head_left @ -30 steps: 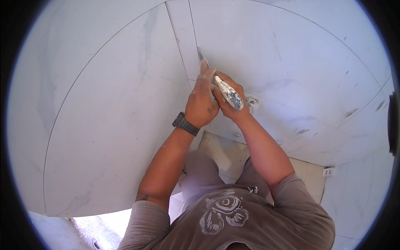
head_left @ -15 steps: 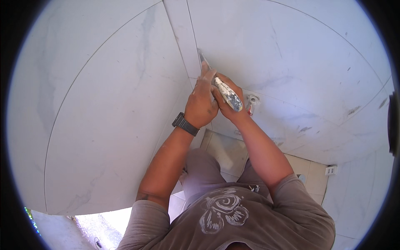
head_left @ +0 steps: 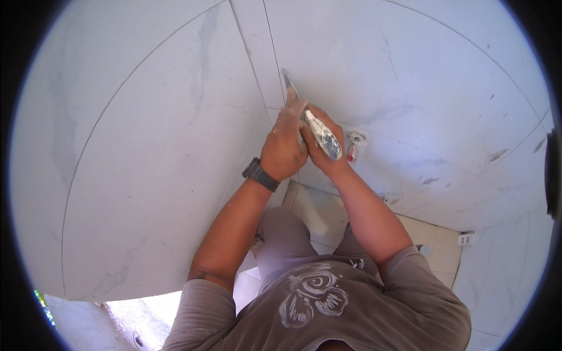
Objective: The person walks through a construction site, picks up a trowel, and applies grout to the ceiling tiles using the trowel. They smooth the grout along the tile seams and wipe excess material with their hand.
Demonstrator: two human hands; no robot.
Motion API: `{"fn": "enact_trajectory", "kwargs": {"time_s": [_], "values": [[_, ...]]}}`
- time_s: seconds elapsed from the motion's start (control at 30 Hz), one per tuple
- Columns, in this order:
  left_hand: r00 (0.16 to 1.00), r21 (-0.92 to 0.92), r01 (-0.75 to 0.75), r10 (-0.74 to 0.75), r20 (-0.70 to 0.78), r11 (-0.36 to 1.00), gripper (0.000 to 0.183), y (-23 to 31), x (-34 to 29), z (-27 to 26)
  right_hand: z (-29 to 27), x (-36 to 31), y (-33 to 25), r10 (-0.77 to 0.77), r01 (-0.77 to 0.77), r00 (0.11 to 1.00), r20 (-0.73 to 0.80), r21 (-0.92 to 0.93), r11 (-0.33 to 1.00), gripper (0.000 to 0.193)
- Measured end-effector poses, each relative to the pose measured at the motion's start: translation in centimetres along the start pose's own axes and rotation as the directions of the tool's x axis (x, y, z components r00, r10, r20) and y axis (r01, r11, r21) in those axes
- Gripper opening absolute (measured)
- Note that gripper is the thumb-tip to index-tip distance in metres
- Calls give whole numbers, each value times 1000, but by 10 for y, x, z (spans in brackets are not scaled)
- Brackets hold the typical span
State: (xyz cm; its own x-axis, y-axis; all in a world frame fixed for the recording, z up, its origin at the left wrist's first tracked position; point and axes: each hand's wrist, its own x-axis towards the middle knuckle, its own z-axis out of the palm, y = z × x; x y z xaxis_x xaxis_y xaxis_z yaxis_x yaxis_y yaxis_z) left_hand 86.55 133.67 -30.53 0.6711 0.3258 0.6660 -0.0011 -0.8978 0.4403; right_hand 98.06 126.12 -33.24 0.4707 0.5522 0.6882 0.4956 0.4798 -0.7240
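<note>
A putty knife (head_left: pixel 322 134) with a worn handle, crusted in white and dark patches, slants across both hands. Its narrow metal blade points up and left at the white marbled wall tiles (head_left: pixel 374 64), close beside a vertical joint near the corner. My right hand (head_left: pixel 319 157) is closed around the handle, partly hidden by it and by the other hand. My left hand (head_left: pixel 283 146), dusty and with a black watch (head_left: pixel 260 174) at the wrist, lies against the knife with its fingertips at the blade. Those fingers partly cover the blade.
A tap fitting with a red part (head_left: pixel 353 147) sticks out of the wall right of my hands. Another tiled wall (head_left: pixel 158 164) stands close on the left. Beige floor tiles (head_left: pixel 319 213) lie below, and a white socket (head_left: pixel 466 239) sits low at right.
The blade tip has shifted slightly to the right, away from the vertical joint. Both hands keep the same hold on the putty knife.
</note>
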Motion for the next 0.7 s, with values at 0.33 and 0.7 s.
{"fn": "enact_trajectory", "kwargs": {"time_s": [0.33, 0.7], "values": [[1000, -29, -5, 5, -28, 1000, 67, -4, -1, 2, 1, -1, 1, 52, -52, 999, 14, 14, 999, 38], [999, 0, 34, -34, 10, 999, 61, -3, -2, -1, 7, -3, 6, 46, -45, 999, -9, 76, 996, 37]]}}
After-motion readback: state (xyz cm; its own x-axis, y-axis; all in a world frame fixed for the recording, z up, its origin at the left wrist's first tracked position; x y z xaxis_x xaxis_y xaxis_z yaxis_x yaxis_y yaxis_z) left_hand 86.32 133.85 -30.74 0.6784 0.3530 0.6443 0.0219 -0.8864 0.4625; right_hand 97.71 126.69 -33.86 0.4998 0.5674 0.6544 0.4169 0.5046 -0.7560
